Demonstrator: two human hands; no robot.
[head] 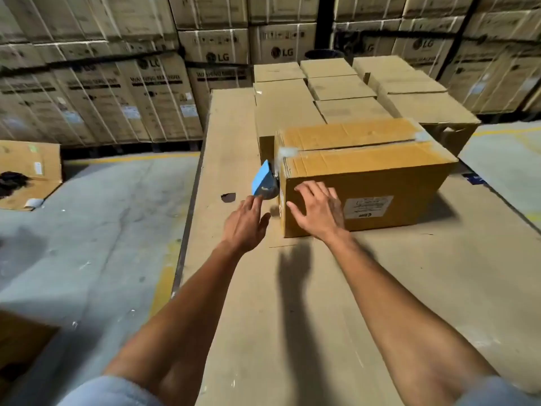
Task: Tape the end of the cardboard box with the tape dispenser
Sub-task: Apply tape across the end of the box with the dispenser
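A brown cardboard box (pixel 380 159) sits on a cardboard-covered work surface (pixel 292 288), its top flaps closed and a clear strip of tape along the seam. A blue tape dispenser (pixel 263 181) hangs against the box's left end, near the top corner. My left hand (pixel 246 222) is just below the dispenser, fingers touching its lower edge, not wrapped around it. My right hand (pixel 319 209) lies flat with spread fingers on the box's near side, by the left corner. A white label (pixel 367 208) is stuck on that side.
Several smaller closed cartons (pixel 336 86) are stacked behind the box. Tall stacks of large printed cartons (pixel 117 92) line the back wall. Concrete floor (pixel 87 230) with yellow lines lies to the left, with an open carton (pixel 29 174) on it.
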